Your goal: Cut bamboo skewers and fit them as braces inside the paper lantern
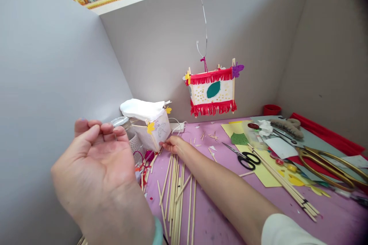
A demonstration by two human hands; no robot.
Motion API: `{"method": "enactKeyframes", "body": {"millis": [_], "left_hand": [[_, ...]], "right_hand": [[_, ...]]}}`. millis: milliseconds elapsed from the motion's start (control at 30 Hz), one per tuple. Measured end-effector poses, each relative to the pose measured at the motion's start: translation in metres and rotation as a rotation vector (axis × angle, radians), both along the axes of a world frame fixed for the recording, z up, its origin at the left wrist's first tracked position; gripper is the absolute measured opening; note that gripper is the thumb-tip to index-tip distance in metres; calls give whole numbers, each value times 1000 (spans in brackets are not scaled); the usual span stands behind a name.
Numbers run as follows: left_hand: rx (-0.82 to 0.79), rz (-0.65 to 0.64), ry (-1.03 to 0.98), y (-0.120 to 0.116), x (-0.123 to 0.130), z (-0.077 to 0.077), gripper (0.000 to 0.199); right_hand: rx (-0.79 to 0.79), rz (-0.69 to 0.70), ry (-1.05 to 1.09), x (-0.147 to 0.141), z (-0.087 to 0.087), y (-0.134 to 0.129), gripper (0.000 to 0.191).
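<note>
My left hand [100, 164] is raised near the camera at the left, palm up. Its fingers curl loosely and the palm is bare. Farther off, my right hand [172, 144] reaches across the table and pinches the lower corner of a white paper lantern [162, 132]. Yellow paper butterflies [150, 127] sit on the lantern's corners, and faint drawings mark its side. Bright white paper [143, 109] lies over its top. Below my right hand, thin wooden sticks [176, 195] are spread on the purple table.
A finished-looking lantern [213, 90] with red fringes hangs from a wire hook [206, 26]. Black-handled scissors [247, 159], bundled sticks [284, 183], large gold-handled scissors [327, 166] and yellow paper [266, 172] lie at right. Grey panels [161, 46] enclose the table.
</note>
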State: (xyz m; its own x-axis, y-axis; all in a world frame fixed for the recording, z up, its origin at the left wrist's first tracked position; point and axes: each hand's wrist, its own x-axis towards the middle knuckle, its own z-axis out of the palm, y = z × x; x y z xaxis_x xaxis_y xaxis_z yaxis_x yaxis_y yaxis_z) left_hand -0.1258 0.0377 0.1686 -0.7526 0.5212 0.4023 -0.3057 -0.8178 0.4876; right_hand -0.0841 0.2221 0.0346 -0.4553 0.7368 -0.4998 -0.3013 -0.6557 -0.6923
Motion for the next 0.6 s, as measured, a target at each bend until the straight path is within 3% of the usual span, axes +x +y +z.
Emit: {"method": "enactKeyframes", "body": {"millis": [167, 367, 600], "left_hand": [[30, -12, -40, -3, 3, 6, 18], [45, -28, -96, -16, 20, 18, 27], [57, -55, 124, -27, 40, 32, 25]], "right_hand": [[83, 75, -82, 38, 10, -21, 16], [274, 85, -94, 114, 26, -51, 8], [577, -22, -71, 198, 48, -81, 6]]}}
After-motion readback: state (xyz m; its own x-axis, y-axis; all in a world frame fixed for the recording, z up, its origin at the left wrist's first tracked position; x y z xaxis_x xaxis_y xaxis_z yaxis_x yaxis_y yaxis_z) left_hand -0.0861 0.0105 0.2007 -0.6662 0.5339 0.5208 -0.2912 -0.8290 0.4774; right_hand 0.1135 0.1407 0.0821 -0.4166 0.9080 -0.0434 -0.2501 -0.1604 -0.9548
